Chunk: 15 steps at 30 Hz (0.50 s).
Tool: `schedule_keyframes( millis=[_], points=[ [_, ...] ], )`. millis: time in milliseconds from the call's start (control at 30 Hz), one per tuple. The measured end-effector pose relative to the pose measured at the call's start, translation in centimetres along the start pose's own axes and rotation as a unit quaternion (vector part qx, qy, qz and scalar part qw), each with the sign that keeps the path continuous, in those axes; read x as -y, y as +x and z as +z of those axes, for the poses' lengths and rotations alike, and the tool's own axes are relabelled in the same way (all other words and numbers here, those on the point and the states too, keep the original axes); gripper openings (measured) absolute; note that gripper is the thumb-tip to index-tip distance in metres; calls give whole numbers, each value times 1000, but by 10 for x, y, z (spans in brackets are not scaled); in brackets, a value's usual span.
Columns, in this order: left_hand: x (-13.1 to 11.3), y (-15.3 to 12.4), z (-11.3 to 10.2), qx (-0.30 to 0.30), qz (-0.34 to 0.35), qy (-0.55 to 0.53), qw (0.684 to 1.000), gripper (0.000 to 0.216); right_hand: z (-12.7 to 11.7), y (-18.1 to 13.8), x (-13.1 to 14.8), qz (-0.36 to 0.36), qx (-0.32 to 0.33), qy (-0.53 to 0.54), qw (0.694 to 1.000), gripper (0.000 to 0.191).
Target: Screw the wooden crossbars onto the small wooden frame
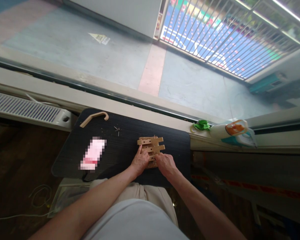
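At the middle of the table (115,146), a little toward its right edge, I see the frame (151,144), a small stack of wooden slats lying flat, with both hands on its near side. My left hand (139,162) is closed loosely round the near-left corner, forefinger stretched up along the left edge. My right hand (166,164) sits on the near-right corner with fingers curled; I cannot tell whether they pinch anything. Right of the frame there is only a narrow strip of bare top before the right edge, and the near edge is just under my wrists. To the left the top is roomier: a pink packet (93,154) lies near the left edge, a few nails (117,129) lie toward the far edge, and a curved strip (93,118) of wood is at the far-left corner. The top is black and matt. Its far edge butts against a sill (162,120) under a window; a green clip (202,125) and a pouch (233,131) lie on the sill to the right, and a vent (22,108) runs off to the left.
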<state>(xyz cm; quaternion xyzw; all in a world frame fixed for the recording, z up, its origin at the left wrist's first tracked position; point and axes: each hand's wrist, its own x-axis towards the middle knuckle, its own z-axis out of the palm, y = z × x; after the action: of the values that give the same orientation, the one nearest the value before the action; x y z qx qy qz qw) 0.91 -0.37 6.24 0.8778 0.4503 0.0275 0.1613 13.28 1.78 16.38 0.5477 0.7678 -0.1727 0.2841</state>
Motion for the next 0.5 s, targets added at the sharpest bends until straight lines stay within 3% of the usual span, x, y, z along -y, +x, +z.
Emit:
schedule_keyframes(
  millis=[233, 500],
  points=[
    [0, 1, 6, -39, 15, 67, 997, 17, 10, 5, 1, 78, -7, 44, 996, 27],
    [-1, 0, 3, -42, 14, 64, 997, 16, -8, 1, -1, 27, -6, 3, 1000, 22]
  ],
)
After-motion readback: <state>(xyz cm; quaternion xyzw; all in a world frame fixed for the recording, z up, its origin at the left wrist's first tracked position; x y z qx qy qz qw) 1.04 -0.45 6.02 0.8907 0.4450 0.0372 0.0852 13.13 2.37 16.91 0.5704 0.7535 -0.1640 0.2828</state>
